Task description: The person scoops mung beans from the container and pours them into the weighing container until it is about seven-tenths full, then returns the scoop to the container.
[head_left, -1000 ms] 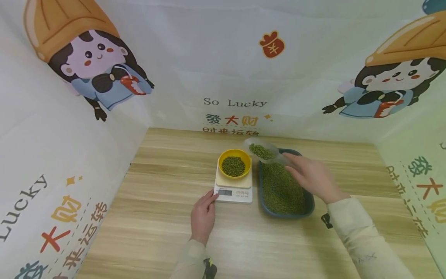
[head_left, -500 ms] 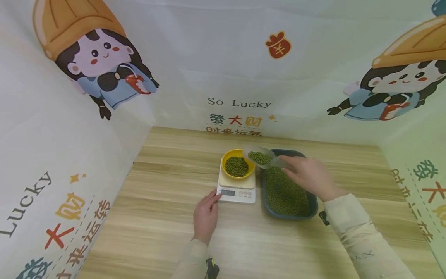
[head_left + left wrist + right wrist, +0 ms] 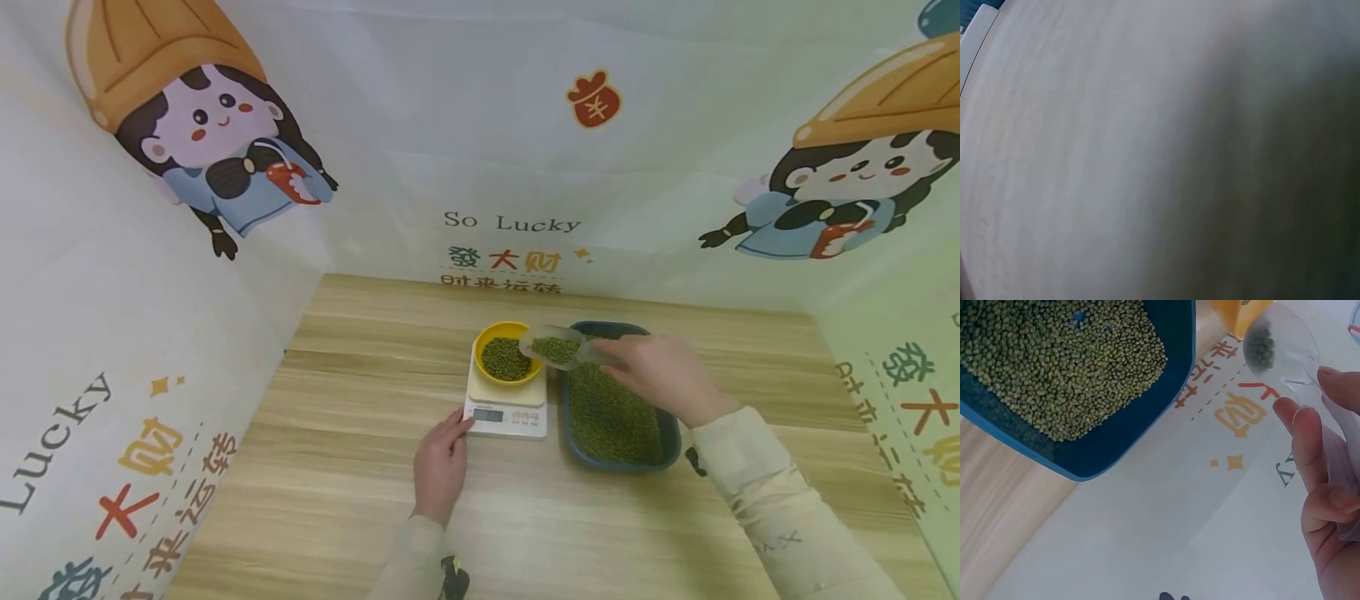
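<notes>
My right hand (image 3: 667, 375) grips the handle of a clear plastic scoop (image 3: 1285, 347). Green mung beans (image 3: 555, 350) lie in the scoop, whose tip reaches over the right rim of a yellow bowl (image 3: 480, 333). More mung beans (image 3: 506, 360) cover the bottom of that bowl. It stands on a white kitchen scale (image 3: 528, 428) with a small display (image 3: 488, 415), too small to read. The fingertips of my left hand (image 3: 440, 475) touch the scale's front left corner. The left wrist view shows neither hand, only the tabletop and a sliver of the scale (image 3: 975, 40).
A dark blue tub (image 3: 573, 450) with a thick layer of mung beans (image 3: 1079, 369) stands just right of the scale, under my right hand. Both rest on a wood-grain table (image 3: 360, 375). A white printed cloth (image 3: 390, 150) rises behind and at both sides.
My right hand has brought the loaded scoop down and slightly left, from above the tub's back edge to the bowl's right rim. The left hand keeps its place at the scale.
</notes>
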Motion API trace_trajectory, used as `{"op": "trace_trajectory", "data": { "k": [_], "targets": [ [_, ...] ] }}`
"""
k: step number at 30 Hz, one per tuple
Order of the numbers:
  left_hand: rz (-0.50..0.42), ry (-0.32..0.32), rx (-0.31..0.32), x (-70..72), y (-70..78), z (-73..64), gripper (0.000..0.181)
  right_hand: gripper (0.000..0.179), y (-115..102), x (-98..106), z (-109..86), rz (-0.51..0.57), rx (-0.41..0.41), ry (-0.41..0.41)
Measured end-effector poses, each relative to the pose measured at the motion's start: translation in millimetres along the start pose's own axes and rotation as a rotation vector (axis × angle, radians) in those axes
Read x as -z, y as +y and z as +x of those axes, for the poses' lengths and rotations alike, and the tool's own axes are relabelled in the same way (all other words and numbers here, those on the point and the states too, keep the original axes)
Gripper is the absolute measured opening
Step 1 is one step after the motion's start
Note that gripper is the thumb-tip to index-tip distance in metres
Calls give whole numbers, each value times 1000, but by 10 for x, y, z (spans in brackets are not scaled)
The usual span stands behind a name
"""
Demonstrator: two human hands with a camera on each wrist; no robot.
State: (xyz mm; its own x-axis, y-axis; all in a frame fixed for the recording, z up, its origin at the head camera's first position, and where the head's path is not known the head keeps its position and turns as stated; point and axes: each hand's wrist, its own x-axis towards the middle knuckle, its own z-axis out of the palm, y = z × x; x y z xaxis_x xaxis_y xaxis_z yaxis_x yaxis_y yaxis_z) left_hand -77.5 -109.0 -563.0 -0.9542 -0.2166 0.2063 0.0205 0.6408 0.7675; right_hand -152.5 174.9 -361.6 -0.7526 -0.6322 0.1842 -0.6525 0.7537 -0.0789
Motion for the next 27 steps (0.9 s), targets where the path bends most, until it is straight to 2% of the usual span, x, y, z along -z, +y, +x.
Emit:
{"op": "trace_trajectory", "data": {
  "k": [9,19,27],
  "targets": [
    [-4,5,10,-12,5,-12,29,36,-28,38,76,-34,57,18],
    [5,3,9,-9,1,-6,29,36,-12,66,108,-50,60,-1],
    [-4,-1,10,4,14,-1,30,37,-14,116,130,-58,94,11]
  ]
}}
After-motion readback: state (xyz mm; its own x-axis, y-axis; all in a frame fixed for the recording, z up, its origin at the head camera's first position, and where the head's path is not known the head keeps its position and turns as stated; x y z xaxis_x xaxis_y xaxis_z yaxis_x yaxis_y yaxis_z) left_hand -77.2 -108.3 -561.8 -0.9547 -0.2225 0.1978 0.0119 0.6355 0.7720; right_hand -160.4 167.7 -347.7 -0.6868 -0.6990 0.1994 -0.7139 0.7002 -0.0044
